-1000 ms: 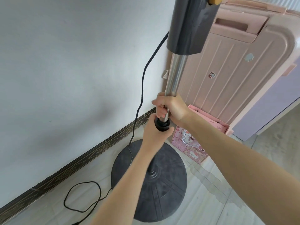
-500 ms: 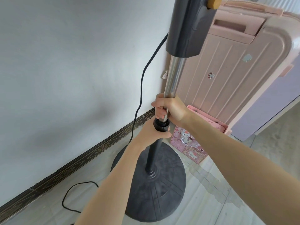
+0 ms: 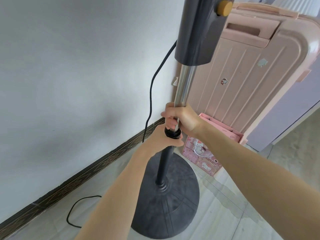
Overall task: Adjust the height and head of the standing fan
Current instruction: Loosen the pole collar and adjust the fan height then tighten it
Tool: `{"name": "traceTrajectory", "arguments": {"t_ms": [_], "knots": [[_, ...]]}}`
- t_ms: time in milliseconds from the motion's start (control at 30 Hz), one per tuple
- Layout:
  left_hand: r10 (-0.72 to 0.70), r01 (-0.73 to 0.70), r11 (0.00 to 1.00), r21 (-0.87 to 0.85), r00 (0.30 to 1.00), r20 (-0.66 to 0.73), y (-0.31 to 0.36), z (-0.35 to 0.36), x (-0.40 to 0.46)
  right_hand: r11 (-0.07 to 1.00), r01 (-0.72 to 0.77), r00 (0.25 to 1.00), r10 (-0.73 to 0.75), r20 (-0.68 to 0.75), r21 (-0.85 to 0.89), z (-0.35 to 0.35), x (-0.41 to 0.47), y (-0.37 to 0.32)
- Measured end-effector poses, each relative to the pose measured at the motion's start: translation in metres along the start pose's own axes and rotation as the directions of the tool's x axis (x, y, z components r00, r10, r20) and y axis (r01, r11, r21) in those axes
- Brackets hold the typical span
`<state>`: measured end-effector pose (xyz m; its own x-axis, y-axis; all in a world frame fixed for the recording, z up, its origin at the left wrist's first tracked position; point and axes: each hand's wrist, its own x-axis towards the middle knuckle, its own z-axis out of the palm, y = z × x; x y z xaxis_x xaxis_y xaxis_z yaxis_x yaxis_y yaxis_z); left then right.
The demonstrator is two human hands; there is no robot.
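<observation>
My right grip (image 3: 182,118) is clamped around the chrome inner pole (image 3: 184,85), fingers curled on it just above the black height collar (image 3: 172,134). My left grip (image 3: 162,138) wraps the collar and the top of the dark lower tube (image 3: 163,163) from below. The pole runs up into the fan's dark control housing (image 3: 197,30), which carries a yellow knob (image 3: 224,7). The round base (image 3: 166,205) sits on the tiled floor (image 3: 225,213) by the wall (image 3: 69,75). A black cord (image 3: 150,94) hangs beside the wall. A pink suitcase (image 3: 242,75) and pink box (image 3: 204,156) stand behind.
</observation>
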<state>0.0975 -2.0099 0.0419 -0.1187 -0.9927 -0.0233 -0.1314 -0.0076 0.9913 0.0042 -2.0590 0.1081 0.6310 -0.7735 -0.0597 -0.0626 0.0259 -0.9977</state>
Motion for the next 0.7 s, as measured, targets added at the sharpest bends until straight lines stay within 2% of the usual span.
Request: {"name": "traceTrajectory", "arguments": {"t_ms": [67,133,267,367,400,433,500,533,600,700], "knots": [[0.000,0.000,1.000,-0.007,0.999,-0.037,-0.001,0.000,-0.001,1.000,0.004,1.000,-0.004,-0.005,-0.017,0.003,0.002,-0.002],[0.062,-0.061,0.998,0.011,0.979,-0.196,-0.006,0.006,-0.004,0.999,0.011,1.000,-0.011,-0.012,-0.036,0.004,0.004,-0.004],[0.107,-0.126,0.992,0.004,0.825,-0.555,-0.013,0.036,-0.013,0.999,0.029,0.999,-0.030,-0.030,-0.032,0.006,0.006,-0.001],[0.021,-0.018,1.000,0.011,0.733,-0.679,-0.011,0.053,-0.007,1.000,0.022,0.998,-0.022,-0.050,-0.007,0.006,0.006,0.002],[0.014,0.020,0.999,0.042,0.741,-0.672,-0.010,0.050,-0.004,1.000,0.016,0.998,-0.016,-0.058,0.000,0.005,0.006,0.001],[0.018,0.034,0.997,0.072,0.785,-0.619,-0.011,0.044,-0.002,1.000,0.011,0.998,-0.011,-0.058,0.003,0.004,0.005,0.001],[0.006,0.016,0.999,0.048,0.909,-0.416,-0.009,0.030,-0.002,1.000,0.007,0.999,-0.007,-0.039,-0.004,0.002,0.004,0.000],[-0.008,0.013,1.000,0.016,0.950,-0.312,-0.007,0.022,-0.003,1.000,0.003,1.000,-0.003,-0.024,-0.012,0.002,0.003,-0.001],[-0.035,0.036,0.999,0.008,0.991,-0.129,-0.003,0.006,-0.003,1.000,-0.009,1.000,0.010,0.013,-0.022,0.001,0.003,-0.003],[-0.041,0.039,0.999,0.025,0.993,0.109,0.000,-0.011,-0.001,0.999,-0.022,0.998,0.025,0.062,-0.045,0.003,0.004,-0.005]]}}
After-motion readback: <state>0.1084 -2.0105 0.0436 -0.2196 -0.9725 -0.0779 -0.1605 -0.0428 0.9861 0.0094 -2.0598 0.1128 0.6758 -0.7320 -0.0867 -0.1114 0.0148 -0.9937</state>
